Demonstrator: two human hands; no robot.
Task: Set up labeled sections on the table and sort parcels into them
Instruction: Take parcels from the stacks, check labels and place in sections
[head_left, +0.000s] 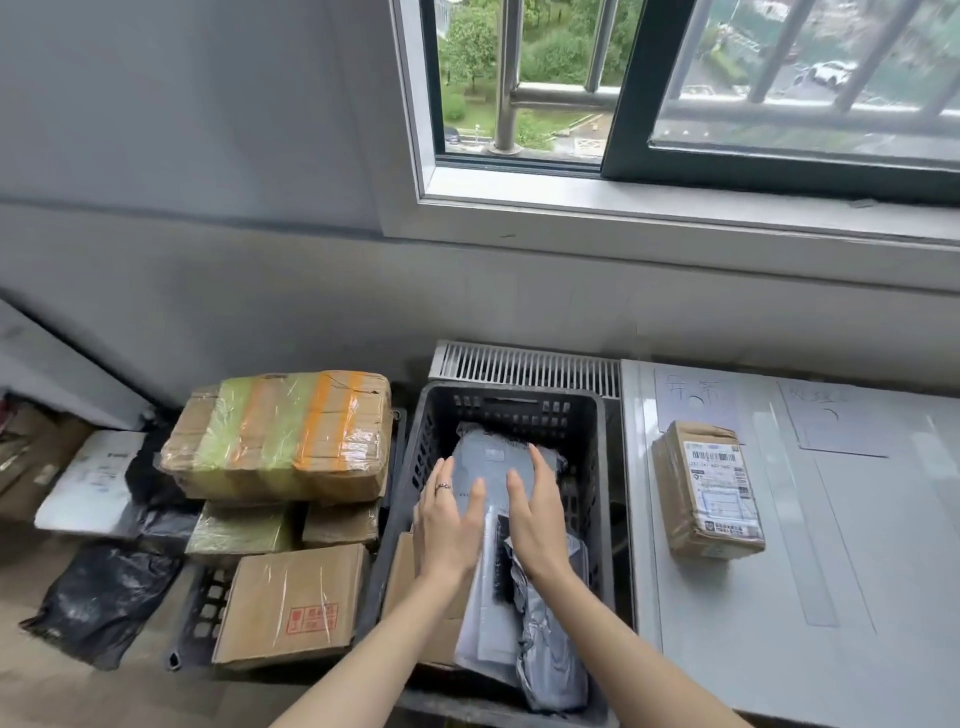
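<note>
A dark plastic crate (597, 467) stands left of the white table (857, 597) and holds several grey mailer bags. My left hand (449, 525) and my right hand (535, 512) hover inside the crate, fingers spread, on either side of a grey mailer bag (496, 457) leaning at the back; neither grips it. Another crumpled grey bag (550, 649) lies at the crate's front. On the table, a small cardboard parcel (706, 488) with a shipping label sits below a handwritten paper label (693, 402). A second paper label (831, 421) lies to its right.
Left of the crate is a stack of cardboard boxes, with a large taped box (280, 434) on top and a box with a red fragile mark (291, 605) in front. Black bags (98, 603) and a white mailer (91, 483) lie further left. A radiator (524, 364) runs under the window.
</note>
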